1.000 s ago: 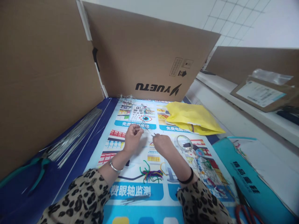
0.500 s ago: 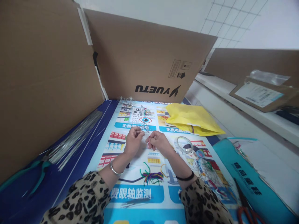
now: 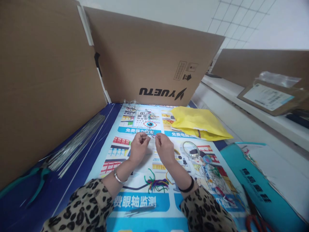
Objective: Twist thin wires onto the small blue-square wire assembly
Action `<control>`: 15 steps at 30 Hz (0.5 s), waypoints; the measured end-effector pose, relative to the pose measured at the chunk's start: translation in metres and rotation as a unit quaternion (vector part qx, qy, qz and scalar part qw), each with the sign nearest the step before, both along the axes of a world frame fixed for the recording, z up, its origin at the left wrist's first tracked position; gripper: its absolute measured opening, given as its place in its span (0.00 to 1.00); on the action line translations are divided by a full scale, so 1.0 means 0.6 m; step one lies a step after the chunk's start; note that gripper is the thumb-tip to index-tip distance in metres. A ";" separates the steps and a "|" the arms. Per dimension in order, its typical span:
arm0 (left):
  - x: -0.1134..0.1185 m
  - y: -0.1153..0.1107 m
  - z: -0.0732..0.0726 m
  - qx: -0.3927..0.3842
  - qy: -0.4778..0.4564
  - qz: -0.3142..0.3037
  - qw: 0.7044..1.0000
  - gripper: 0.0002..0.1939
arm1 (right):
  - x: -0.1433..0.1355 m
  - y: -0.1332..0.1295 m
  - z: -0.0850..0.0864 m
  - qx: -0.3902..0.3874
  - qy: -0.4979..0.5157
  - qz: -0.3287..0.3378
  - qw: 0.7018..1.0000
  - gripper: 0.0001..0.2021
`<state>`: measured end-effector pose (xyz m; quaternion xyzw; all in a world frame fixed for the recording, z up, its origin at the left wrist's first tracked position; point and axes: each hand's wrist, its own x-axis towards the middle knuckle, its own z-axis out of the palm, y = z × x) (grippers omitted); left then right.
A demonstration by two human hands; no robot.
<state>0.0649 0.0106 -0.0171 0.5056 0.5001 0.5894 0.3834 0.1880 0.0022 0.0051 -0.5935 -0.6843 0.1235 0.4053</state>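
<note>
Both hands are raised over the middle of the printed sheet, fingertips almost meeting. My left hand (image 3: 140,146) is closed in a pinch; what it grips is too small to make out. A short bit of reddish thread (image 3: 154,136) bridges the narrow gap, and my right hand (image 3: 165,148) pinches it between thumb and forefinger. Fine wires seem to stick up beyond the fingertips, but they blur into the print. Nearer to me, between the forearms, lies a bundle of coloured threads (image 3: 156,184) in purple, green and red.
Left lie thin metal wires (image 3: 78,143) and teal-handled pliers (image 3: 42,177). A yellow bag (image 3: 200,122), a roll of clear tape (image 3: 191,150), a tangle of threads and wire (image 3: 214,174), and scissors (image 3: 256,220) are on the right. Cardboard panels (image 3: 145,54) stand behind and left.
My right hand has turned more upright, and its forearm has shifted slightly left. The red thread that hung below its fingers now lies across the gap between both hands' fingertips.
</note>
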 end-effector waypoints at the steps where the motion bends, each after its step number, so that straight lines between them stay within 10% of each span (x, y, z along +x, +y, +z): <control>1: 0.000 -0.001 0.000 0.000 0.001 -0.001 1.000 0.09 | -0.001 -0.001 -0.001 0.007 -0.011 -0.001 1.000 0.10; 15: 0.000 -0.004 0.001 0.001 0.019 -0.020 1.000 0.05 | -0.017 0.000 -0.008 0.028 -0.053 0.030 0.998 0.11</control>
